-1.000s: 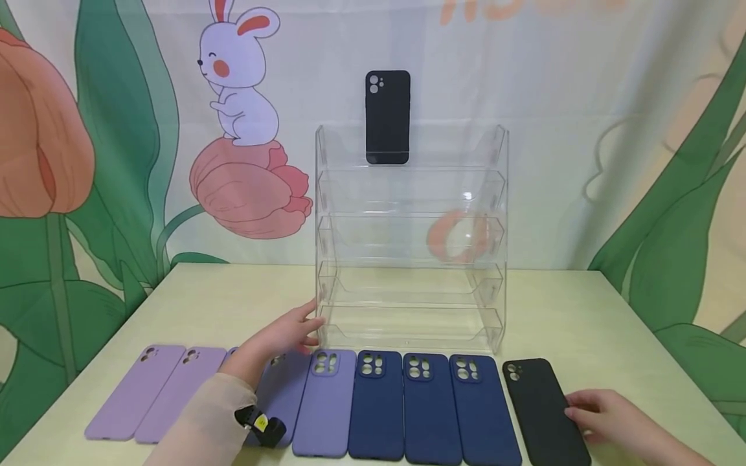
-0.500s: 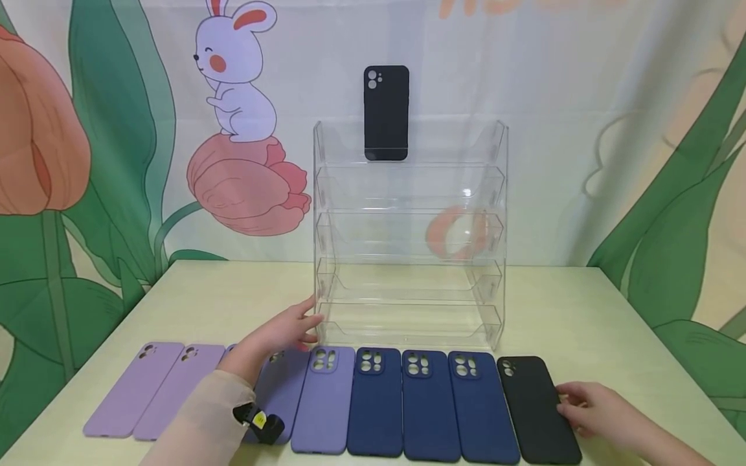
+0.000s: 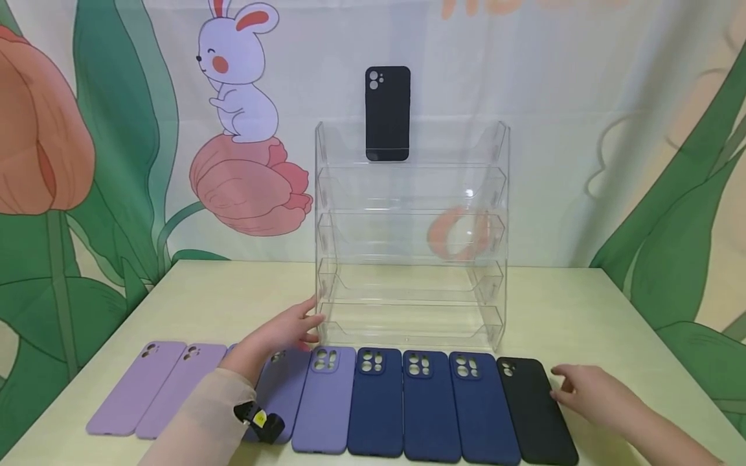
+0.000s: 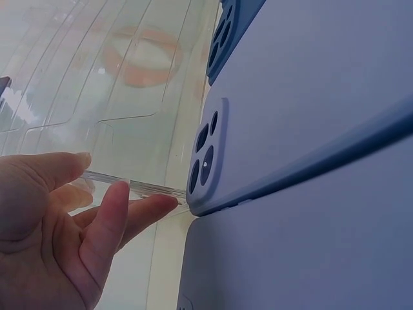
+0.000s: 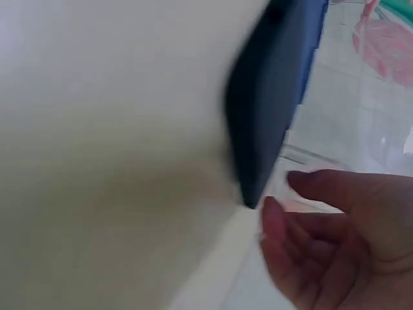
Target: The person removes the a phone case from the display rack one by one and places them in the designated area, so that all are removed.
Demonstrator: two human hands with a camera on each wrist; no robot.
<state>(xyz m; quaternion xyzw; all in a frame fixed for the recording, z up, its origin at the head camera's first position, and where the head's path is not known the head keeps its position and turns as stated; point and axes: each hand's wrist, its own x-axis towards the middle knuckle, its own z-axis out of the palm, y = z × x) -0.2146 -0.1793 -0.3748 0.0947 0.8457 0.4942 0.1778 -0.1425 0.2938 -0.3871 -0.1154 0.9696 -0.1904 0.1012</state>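
Note:
A clear acrylic display rack [image 3: 411, 279] with several tiers stands mid-table. My left hand [image 3: 291, 327] holds its lower left side edge; in the left wrist view the thumb and fingers [image 4: 106, 223] lie on either side of the panel. A black phone case [image 3: 387, 113] stands upright in the top tier. Another black phone case [image 3: 537, 411] lies flat at the right end of the row. My right hand [image 3: 600, 396] is beside its right edge, fingers loosely bent around nothing. In the right wrist view, a small gap separates the fingertips from the case.
In a row before the rack lie navy phone cases [image 3: 431, 408], a lavender case [image 3: 324, 404] and light purple cases [image 3: 136, 389]. My left forearm [image 3: 204, 414] hides part of the row. A printed curtain [image 3: 559, 162] hangs behind the table.
The flat black case has slid left and straightened against the neighbouring navy case. My right hand moved left with it, then slightly up and off its edge. The left hand stayed on the rack.

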